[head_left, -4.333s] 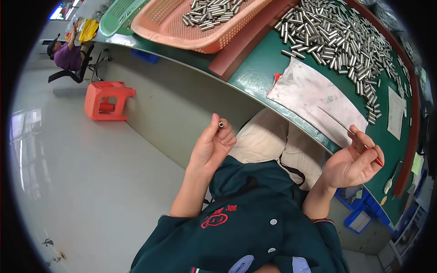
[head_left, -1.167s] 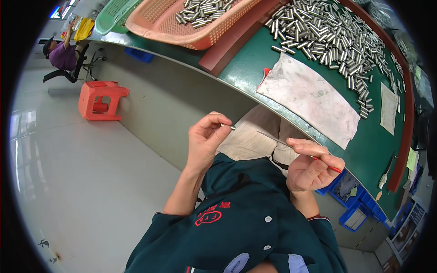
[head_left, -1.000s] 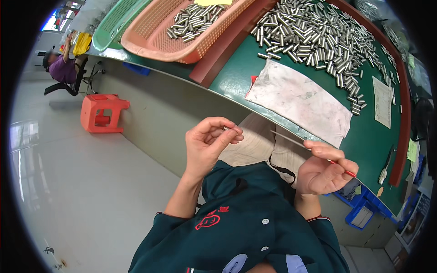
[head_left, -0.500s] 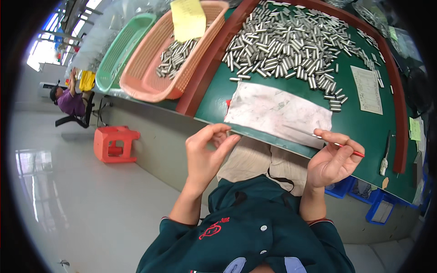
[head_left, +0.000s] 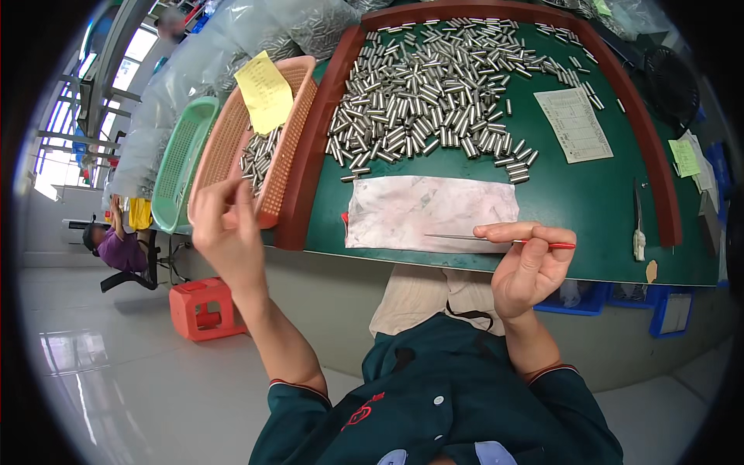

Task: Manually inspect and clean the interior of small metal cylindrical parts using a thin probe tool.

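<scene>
My left hand (head_left: 230, 236) is over the near end of the pink plastic basket (head_left: 303, 105), its fingers bent together and slightly smeared; what they pinch, if anything, is too unclear to tell. Inside that basket lie short metal pins (head_left: 258, 157) beside a yellow paper note (head_left: 266, 91). My right hand (head_left: 533, 267) is closed around the red handle of a thin pointed metal tool (head_left: 453, 236), whose shaft points left over a stained white cloth (head_left: 426, 209). Beyond the cloth, a large heap of short metal pins (head_left: 426, 101) covers the green tabletop (head_left: 573, 205).
A red-brown raised border (head_left: 304, 182) edges the table. A green basket (head_left: 182, 159) stands left of the pink one. On the right lie a printed sheet (head_left: 575, 124) and a white-handled knife-like tool (head_left: 638, 232). A red stool (head_left: 203, 306) and a seated person (head_left: 122, 244) are at left.
My left hand has moved from the cloth's near edge leftward to the pink basket. The right hand keeps its grip on the red-handled tool. The whole view has shifted.
</scene>
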Motion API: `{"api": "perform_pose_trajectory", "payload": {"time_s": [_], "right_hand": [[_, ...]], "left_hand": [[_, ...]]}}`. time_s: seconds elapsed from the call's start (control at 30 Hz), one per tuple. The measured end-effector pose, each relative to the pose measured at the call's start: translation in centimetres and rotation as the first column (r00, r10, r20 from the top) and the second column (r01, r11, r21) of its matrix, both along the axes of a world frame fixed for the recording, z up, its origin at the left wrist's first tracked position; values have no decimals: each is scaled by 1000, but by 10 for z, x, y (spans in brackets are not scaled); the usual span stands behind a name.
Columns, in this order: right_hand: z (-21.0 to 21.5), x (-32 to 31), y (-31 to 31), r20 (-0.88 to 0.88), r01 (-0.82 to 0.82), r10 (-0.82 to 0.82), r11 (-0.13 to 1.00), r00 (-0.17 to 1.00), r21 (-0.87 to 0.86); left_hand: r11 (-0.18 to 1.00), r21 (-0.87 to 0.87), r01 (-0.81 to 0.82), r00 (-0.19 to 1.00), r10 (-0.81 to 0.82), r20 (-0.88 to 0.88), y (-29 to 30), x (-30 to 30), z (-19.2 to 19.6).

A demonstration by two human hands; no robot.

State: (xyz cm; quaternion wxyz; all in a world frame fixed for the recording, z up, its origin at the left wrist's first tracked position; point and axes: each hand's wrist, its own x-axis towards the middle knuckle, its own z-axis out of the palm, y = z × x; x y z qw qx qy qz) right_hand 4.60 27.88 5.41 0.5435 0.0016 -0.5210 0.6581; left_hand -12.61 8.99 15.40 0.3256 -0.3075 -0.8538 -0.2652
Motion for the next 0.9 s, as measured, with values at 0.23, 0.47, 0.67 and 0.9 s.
{"api": "perform_pose_trajectory", "payload": {"time_s": [0.23,0.47,0.67,0.9], "right_hand": [[-1,2,-1,-13,-21,21,1000,1000,15],[-3,2,0,30,-4,2,997,1000,81],[-3,1,-1,24,4,-7,995,1000,99],[-2,2,-3,64,71,-79,990,995,124]], "left_hand": [[920,-190,343,934,-313,171,52,2,-44],[860,-312,405,913,-358,197,68,-9,-55],[798,-413,439,898,-379,223,71,-18,-58],[613,788,56,338,-755,562,41,-5,-58]]}}
